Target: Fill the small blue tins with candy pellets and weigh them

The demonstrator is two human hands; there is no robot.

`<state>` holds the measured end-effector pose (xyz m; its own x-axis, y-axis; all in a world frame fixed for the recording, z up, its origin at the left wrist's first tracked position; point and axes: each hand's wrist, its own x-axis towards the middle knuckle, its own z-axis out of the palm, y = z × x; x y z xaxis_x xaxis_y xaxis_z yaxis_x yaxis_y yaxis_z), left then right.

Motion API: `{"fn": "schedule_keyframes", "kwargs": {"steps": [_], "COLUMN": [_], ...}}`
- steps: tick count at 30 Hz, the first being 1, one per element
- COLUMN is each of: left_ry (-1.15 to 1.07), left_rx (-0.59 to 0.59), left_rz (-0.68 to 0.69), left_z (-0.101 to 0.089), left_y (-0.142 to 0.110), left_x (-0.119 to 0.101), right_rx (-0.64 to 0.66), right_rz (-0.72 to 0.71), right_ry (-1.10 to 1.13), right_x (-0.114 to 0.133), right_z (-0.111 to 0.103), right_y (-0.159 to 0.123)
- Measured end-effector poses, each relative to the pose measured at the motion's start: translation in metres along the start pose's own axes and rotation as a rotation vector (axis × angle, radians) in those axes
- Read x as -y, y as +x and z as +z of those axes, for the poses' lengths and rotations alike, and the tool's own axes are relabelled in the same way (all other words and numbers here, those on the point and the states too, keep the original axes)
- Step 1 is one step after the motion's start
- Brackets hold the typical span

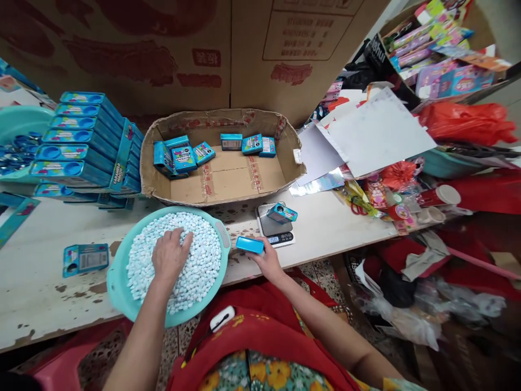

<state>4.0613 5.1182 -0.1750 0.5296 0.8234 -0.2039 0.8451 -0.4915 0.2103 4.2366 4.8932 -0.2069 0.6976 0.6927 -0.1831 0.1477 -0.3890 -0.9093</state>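
My left hand (169,255) reaches into a turquoise basin (114,282) full of small pale blue and white candies (195,271). Its thumb stands apart from the fingers, and the fingertips touch the candies; whether any lie under the palm is hidden. Just right of the basin, my right hand (267,260) grips a small shiny blue tin (249,245) between thumb and fingers. Close beyond that hand stands a small digital scale (280,239), with a blue printed candy box (281,213) tilted on its plate.
A shallow cardboard tray (228,182) behind the basin holds several blue boxes. Stacked blue display cartons (81,141) stand at left, near a flattened blue carton (86,258). White paper sheets (378,130) and wrapped goods crowd the right. A large cardboard box (244,54) rises behind.
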Motion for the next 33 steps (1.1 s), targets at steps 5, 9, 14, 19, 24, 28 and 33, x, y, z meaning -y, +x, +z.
{"fn": "schedule_keyframes", "kwargs": {"steps": [5, 9, 14, 19, 24, 28, 33], "left_ry": [0.004, 0.014, 0.004, -0.326, -1.455, -2.169, -2.395], "left_rx": [0.038, 0.067, 0.013, -0.276, -0.150, 0.173, 0.058], "left_rz": [0.016, 0.011, 0.003, -0.030, -0.306, -0.526, -0.766], "left_z": [-0.003, -0.009, -0.012, -0.011, -0.040, -0.061, -0.056], "left_y": [-0.001, -0.001, -0.003, -0.006, -0.017, -0.018, -0.012], "left_x": [0.000, -0.002, -0.002, -0.004, -0.034, -0.055, -0.035], "right_rx": [-0.088, -0.220, -0.612, -0.388, -0.186, 0.117, 0.240], "right_rz": [-0.066, -0.210, -0.144, -0.042, -0.419, -0.696, -0.697], "right_ry": [-0.042, -0.171, -0.299, -0.205, -0.298, -0.554, -0.640], "right_x": [-0.028, -0.020, -0.008, 0.020, 0.115, 0.163, 0.168], "right_z": [0.009, -0.023, -0.082, -0.096, -0.061, -0.005, 0.054], "right_y": [0.001, -0.006, 0.038, 0.080, 0.058, 0.050, 0.052]}}
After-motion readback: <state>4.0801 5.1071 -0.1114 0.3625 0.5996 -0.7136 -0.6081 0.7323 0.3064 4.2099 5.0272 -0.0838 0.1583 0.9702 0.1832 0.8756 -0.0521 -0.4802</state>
